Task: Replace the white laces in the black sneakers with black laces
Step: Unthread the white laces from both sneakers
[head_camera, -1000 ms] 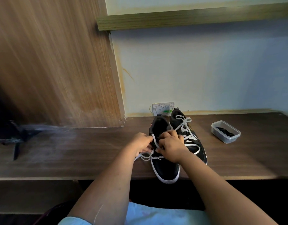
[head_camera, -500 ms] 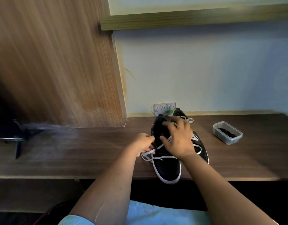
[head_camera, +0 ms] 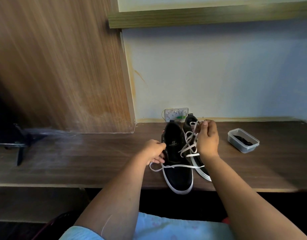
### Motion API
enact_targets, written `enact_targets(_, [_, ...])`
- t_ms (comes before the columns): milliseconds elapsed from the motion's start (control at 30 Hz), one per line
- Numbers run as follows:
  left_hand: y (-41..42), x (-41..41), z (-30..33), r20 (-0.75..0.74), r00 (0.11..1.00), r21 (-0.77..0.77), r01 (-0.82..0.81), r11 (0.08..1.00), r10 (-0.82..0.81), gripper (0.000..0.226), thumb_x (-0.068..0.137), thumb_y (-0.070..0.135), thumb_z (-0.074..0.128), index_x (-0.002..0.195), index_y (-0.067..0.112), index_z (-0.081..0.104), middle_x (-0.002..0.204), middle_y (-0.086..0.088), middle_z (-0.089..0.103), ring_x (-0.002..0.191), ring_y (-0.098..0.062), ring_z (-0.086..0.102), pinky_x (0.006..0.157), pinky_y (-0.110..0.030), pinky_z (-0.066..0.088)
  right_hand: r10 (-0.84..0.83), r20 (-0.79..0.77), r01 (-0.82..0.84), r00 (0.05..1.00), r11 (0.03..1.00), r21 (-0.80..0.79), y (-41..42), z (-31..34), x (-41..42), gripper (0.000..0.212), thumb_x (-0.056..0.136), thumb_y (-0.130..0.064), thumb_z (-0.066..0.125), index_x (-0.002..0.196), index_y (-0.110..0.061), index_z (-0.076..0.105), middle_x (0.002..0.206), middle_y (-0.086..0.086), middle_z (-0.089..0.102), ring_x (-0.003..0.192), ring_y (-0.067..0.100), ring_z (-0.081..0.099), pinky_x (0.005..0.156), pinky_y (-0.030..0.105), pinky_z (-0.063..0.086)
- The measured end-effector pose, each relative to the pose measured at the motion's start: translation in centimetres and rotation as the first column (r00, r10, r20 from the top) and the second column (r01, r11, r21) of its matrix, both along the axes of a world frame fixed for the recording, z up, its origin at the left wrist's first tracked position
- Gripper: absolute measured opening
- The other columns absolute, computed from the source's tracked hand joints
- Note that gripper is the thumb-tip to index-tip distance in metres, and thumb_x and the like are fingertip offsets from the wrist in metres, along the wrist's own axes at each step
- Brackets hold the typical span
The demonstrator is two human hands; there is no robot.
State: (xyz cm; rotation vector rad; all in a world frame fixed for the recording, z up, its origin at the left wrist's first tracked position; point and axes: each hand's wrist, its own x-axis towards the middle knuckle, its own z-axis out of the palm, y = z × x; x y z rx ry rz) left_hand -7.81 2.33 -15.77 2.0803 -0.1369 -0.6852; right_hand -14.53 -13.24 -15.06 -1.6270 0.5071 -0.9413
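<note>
Near sneaker (head_camera: 178, 168): black canvas, white sole, toe toward the person at the front edge of the wooden desk (head_camera: 90, 158); tongue exposed, upper eyelets look empty.

Far sneaker (head_camera: 192, 135): just beside and right of the near one, partly behind the right hand; whether any white crossings belong to it I cannot tell.

White lace (head_camera: 187, 149): one run lies across the near sneaker's vamp and loops off its left side onto the desk; the other rises slack toward the right hand.

Left hand (head_camera: 153, 151): fingers curled against the left edge of the near sneaker, steadying it. Whether it also pinches the lace, I cannot tell.

Right hand (head_camera: 208, 137): raised above the far sneaker, thumb and fingertips pinching the lace near its upper end.

Black laces (head_camera: 242, 142): dark bundle inside the clear plastic container (head_camera: 231, 136), well apart to the right.

Stage (judgement): unlacing the first sneaker; lowest rows appear still threaded.

Risk 1: a sharp upward pull could lift or drag the sneaker if the left hand's hold is light. Cause: lace binding in an eyelet.

Risk 2: slack loops may tangle around the far sneaker. Cause: loose strands crossing over it.

Risk 3: toe overhangs the desk edge slightly; a tug toward the person could tip the sneaker off.

Risk 4: a wide right-arm sweep might knock the container.
</note>
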Motion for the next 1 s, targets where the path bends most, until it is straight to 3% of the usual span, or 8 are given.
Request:
enact_targets(100, [-0.1,0.6,-0.1,0.515,0.834,0.262,0.067,0.963,-0.199,0.046,0.077,0.037,0.071,0.117,0.021,0.054,0.112,0.004,0.053,0.097,-0.013,0.053,0.080,-0.030,0.045,0.197,-0.103,-0.217,0.975,0.944,-0.250,0.7,0.6,-0.4,0.013,0.098,-0.023,0.054,0.088,-0.021,0.062,0.084,-0.011,0.064,0.080,0.008,0.058,0.073,0.023,0.042])
enact_targets(200, [-1.9,-0.1,0.5,0.719,0.657,0.076,0.250,0.965,-0.227,0.052,0.067,0.042,0.073,0.116,0.036,0.055,0.115,0.009,0.052,0.109,-0.015,0.047,0.090,-0.030,0.039,0.383,-0.094,-0.375,0.919,0.773,-0.511,1.5,1.4,-0.8,0.006,0.091,-0.021,0.065,0.089,-0.022,0.071,0.092,-0.009,0.064,0.096,0.006,0.055,0.084,0.015,0.039])
enact_targets(333, [-3.3,-1.5,2.0,0.166,0.983,-0.656,0.052,0.753,0.078,0.018,0.098,0.017,0.050,0.084,0.019,0.061,0.073,0.000,0.062,0.069,-0.018,0.058,0.074,-0.033,0.046,0.257,-0.016,-0.220,0.966,0.794,-0.567,0.8,2.2,-0.8,0.016,0.089,-0.019,0.065,0.105,-0.017,0.068,0.098,-0.008,0.056,0.095,0.012,0.053,0.082,0.020,0.040])
enact_targets(500, [0.5,-0.1,6.0,-0.307,0.890,-0.860,-0.411,0.301,0.337,0.037,0.097,0.030,0.049,0.062,0.020,0.040,0.042,0.009,0.032,0.034,-0.007,0.024,0.040,-0.021,0.021,0.194,-0.557,-0.465,0.808,0.790,-0.400,-1.9,0.5,-1.3,0.040,0.091,-0.019,0.060,0.130,-0.024,0.051,0.081,-0.004,0.056,0.076,0.014,0.055,0.076,0.028,0.046])
enact_targets(567, [2.0,0.3,6.4,0.021,0.751,-0.727,-0.442,0.526,0.659,0.042,0.094,0.043,0.052,0.059,0.020,0.045,0.049,0.008,0.042,0.044,-0.015,0.042,0.047,-0.026,0.027,0.259,-0.692,-0.607,0.674,0.728,-0.318,-2.1,0.2,-1.7,0.057,0.089,-0.022,0.065,0.139,-0.030,0.041,0.071,-0.006,0.053,0.068,0.008,0.052,0.070,0.025,0.042])
enact_targets(633, [3.2,0.7,6.0,0.562,0.671,-0.155,-0.489,0.858,0.484,0.038,0.091,0.052,0.049,0.078,0.018,0.060,0.075,0.007,0.058,0.079,-0.029,0.062,0.062,-0.029,0.039,0.292,-0.755,-0.682,0.587,0.681,-0.267,-1.8,0.1,-1.7,0.066,0.085,-0.024,0.069,0.142,-0.032,0.037,0.070,-0.014,0.043,0.070,0.009,0.049,0.069,0.021,0.039])
enact_targets(733, [3.4,0.9,3.8,0.445,0.891,0.601,-0.220,0.769,-0.092,0.066,0.083,0.062,0.058,0.130,0.017,0.051,0.134,-0.004,0.054,0.124,-0.031,0.051,0.094,-0.038,0.045,0.188,-0.833,-0.724,0.520,0.615,-0.313,-1.2,-0.8,-1.2,0.053,0.083,-0.025,0.069,0.131,-0.030,0.048,0.075,-0.013,0.047,0.083,0.017,0.052,0.079,0.031,0.048])
enact_targets(1000, [-1.6,-1.4,1.2,0.512,0.760,0.324,0.260,0.909,-0.400,0.071,0.061,0.046,0.078,0.124,0.041,0.045,0.125,0.003,0.052,0.120,-0.022,0.046,0.096,-0.042,0.043,0.342,-0.436,-0.533,0.832,0.708,-0.463,0.7,0.0,-0.7,0.020,0.084,-0.002,0.055,0.097,-0.015,0.061,0.086,0.002,0.067,0.080,0.019,0.063,0.073,0.031,0.050])
